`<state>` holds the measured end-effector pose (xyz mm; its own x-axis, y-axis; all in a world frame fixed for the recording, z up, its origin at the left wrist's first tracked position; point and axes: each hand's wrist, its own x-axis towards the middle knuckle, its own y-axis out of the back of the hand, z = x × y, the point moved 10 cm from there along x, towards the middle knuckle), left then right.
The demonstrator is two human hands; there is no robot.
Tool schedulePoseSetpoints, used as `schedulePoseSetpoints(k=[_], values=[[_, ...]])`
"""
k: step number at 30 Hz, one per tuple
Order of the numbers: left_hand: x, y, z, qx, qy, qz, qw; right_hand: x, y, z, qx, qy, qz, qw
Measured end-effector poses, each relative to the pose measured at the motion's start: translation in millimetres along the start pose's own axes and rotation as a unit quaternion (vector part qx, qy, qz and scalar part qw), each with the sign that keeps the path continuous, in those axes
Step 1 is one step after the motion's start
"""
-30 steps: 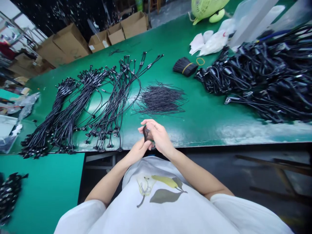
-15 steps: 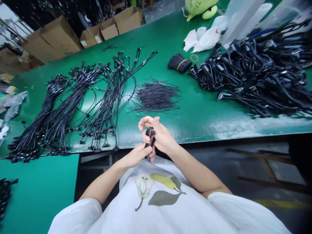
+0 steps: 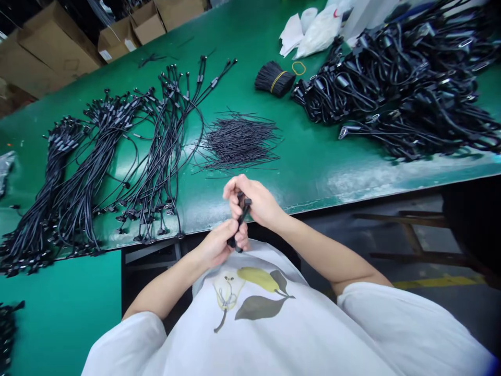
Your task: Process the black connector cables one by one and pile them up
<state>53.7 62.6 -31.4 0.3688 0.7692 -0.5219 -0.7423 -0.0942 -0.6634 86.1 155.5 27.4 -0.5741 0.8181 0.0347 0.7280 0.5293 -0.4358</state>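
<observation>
Close to my body, just off the table edge, a coiled black cable (image 3: 243,213) is held between both hands. My left hand (image 3: 219,241) is closed around its lower end. My right hand (image 3: 256,201) has its fingers curled round the upper part; those fingers partly hide the cable. Beyond my hands on the green table (image 3: 313,172) lies a loose pile of thin black ties (image 3: 240,140). Straight black cables (image 3: 166,146) with plugs at their ends lie in bunches to the left.
A banded bundle of black ties (image 3: 274,79) lies beside a yellow rubber band (image 3: 298,68). Folded black cables (image 3: 391,94) are heaped at the right. White plastic bags (image 3: 319,34) sit behind them. Cardboard boxes (image 3: 58,47) stand past the table's far edge.
The cable coil looks narrower and more drawn together between my hands, and my right fingers have curled in. The head view has shifted, so the table's contents appear further left and higher.
</observation>
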Motion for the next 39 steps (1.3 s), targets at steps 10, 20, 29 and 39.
schedulePoseSetpoints(k=[10, 20, 29, 39], values=[[17.4, 41.6, 59.9, -0.099, -0.203, 0.135, 0.965, -45.1, -42.3, 28.7, -0.698, 0.248, 0.012, 0.671], [9.5, 56.4, 55.9, -0.016, -0.275, 0.243, 0.930, -21.3, -28.7, 41.7, -0.549, 0.046, 0.006, 0.835], [2.0, 39.4, 53.7, 0.288, -0.154, 0.087, 0.941, -36.0, -48.6, -17.4, -0.672, 0.288, -0.165, 0.662], [-55.5, 0.9, 40.0, 0.730, -0.177, -0.037, 0.659, -79.8, -36.3, 53.4, -0.518, -0.062, -0.309, 0.795]])
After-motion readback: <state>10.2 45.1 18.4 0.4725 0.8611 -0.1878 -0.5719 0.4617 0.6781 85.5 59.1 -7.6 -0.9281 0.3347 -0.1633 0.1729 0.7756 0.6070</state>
